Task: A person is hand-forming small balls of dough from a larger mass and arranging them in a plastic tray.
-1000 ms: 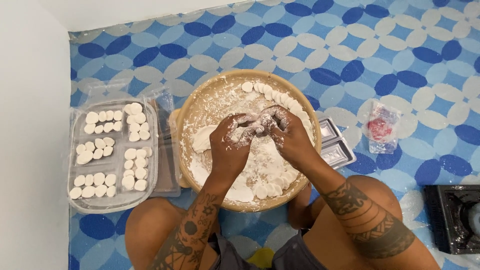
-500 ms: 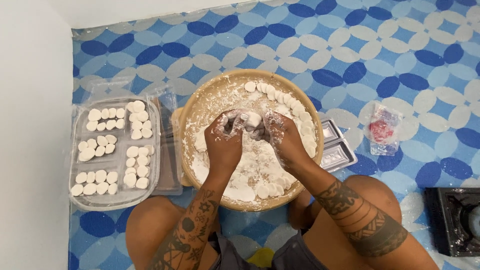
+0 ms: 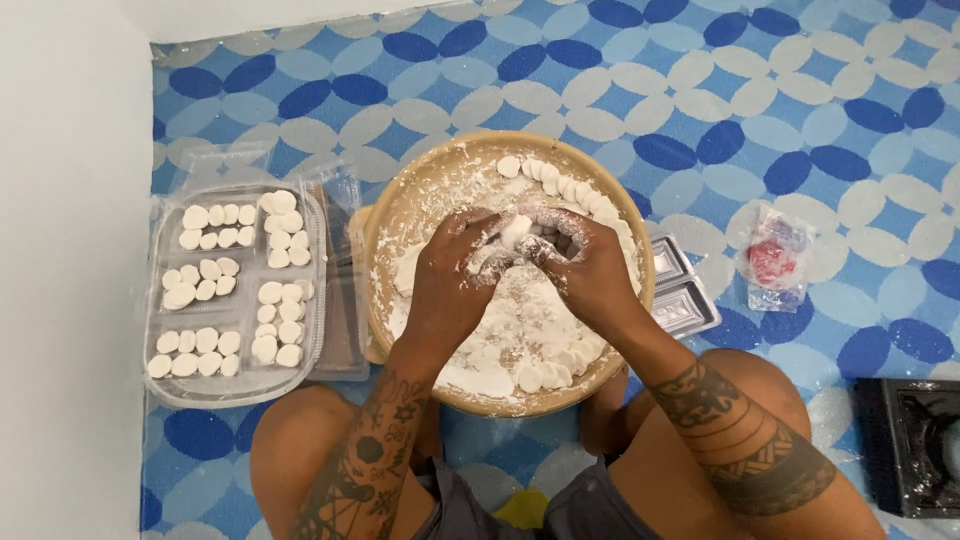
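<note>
Both floured hands meet over the round wooden tray [image 3: 400,215]: the left hand [image 3: 455,280] and right hand [image 3: 590,265] curl closed around a white dough piece [image 3: 515,232]; a clear tray of pieces [image 3: 160,300] lies at nine o'clock

Home floor, blue patterned mat [image 3: 800,130] (petal motif), white wall [image 3: 60,300], floured bowl [image 3: 420,190]

clear compartment tray [image 3: 240,385]: on floor left of round bowl; transparent plastic packaging, rectangular, rounded corners, holding white round pieces in groups
clear lid [image 3: 345,330]: transparent, lying between that tray and the bowl, partly under both
empty mold tray [image 3: 680,290]: right of bowl, half hidden by rim; grey-clear plastic, rectangular pockets
small sachet [image 3: 772,262]: farther right on floor; clear crumpled wrapper, red-pink contents
labels/signs/screens: none
</note>
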